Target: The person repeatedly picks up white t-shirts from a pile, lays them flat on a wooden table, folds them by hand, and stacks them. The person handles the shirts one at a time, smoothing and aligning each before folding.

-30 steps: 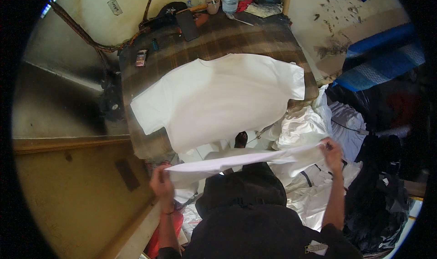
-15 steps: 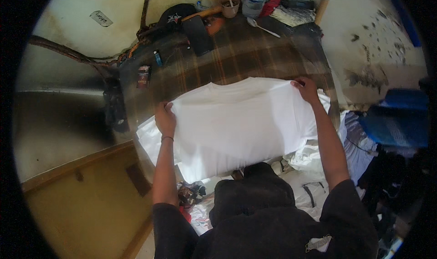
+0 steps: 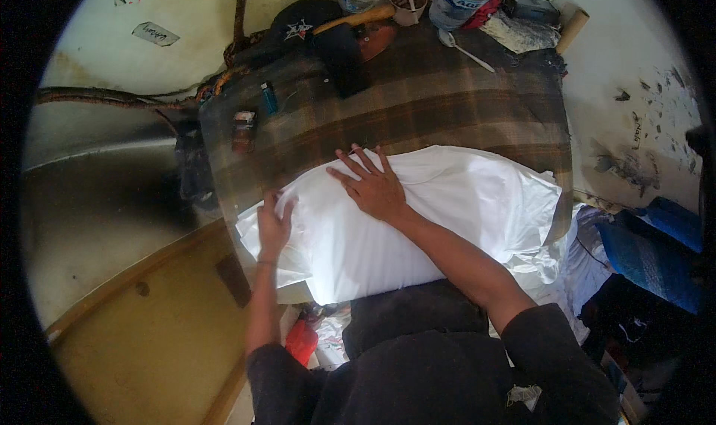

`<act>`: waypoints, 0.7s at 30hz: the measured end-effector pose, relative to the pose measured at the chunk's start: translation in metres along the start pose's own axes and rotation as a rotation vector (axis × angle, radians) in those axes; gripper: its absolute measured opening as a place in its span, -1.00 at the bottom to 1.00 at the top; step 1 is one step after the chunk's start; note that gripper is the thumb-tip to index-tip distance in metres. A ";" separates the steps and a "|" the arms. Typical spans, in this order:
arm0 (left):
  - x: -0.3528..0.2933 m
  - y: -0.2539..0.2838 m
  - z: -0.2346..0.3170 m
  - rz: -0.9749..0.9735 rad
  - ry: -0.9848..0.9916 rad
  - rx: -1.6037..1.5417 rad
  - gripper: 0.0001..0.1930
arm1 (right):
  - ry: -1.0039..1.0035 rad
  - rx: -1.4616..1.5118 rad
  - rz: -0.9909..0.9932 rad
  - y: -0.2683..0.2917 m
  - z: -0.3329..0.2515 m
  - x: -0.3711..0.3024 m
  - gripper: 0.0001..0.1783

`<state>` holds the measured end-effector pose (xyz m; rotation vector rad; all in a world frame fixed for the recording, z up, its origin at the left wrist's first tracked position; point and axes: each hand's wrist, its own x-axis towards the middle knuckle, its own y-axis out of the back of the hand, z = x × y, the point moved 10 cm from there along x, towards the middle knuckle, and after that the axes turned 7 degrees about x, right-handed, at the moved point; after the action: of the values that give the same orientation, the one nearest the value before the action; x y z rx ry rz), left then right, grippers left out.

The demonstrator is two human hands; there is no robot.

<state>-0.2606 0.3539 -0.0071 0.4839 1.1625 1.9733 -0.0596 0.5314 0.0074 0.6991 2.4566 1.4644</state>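
Note:
A white T-shirt [image 3: 447,208] lies spread across the near part of a table covered with a brown plaid cloth. Its top edge faces away from me, and its lower edge hangs at the table's front, by my body. My right hand [image 3: 377,190] rests flat on the shirt near its top edge, left of the middle, with fingers spread. At the shirt's left end is my left hand [image 3: 276,227], fingers apart and a little blurred, touching or just over the fabric. Neither hand grips the cloth.
Behind the shirt on the plaid cloth [image 3: 462,111] lie a small pack [image 3: 244,130], a blue lighter [image 3: 269,97] and a spoon [image 3: 466,50]. A dark cap [image 3: 298,26], a cup [image 3: 407,5] and a clear plastic tub [image 3: 459,3] line the back edge. Blue fabric [image 3: 649,253] sits at right.
My right hand has let go of the shirt's right shoulder and moved left, flat onto the fabric. My left hand has loosened its hold and shifted slightly nearer. The shirt now lies on the table.

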 end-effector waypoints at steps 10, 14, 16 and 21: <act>-0.077 0.097 -0.139 0.238 0.548 -0.079 -0.68 | 0.023 -0.088 0.037 -0.008 -0.009 0.001 -0.40; -0.045 0.069 -0.146 0.270 0.481 0.026 -0.72 | -0.027 -0.182 -0.068 -0.021 -0.009 0.001 -0.35; -0.045 0.077 -0.144 0.343 0.400 -0.092 -0.73 | -0.001 -0.181 0.067 -0.011 -0.028 -0.004 -0.39; -0.145 0.089 -0.131 0.398 0.537 -0.327 -0.70 | -0.023 -0.132 0.037 -0.037 -0.093 -0.013 -0.37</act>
<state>-0.2943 0.1421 0.0115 0.0016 1.0721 2.6900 -0.0963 0.4384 0.0201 0.7337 2.3174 1.6053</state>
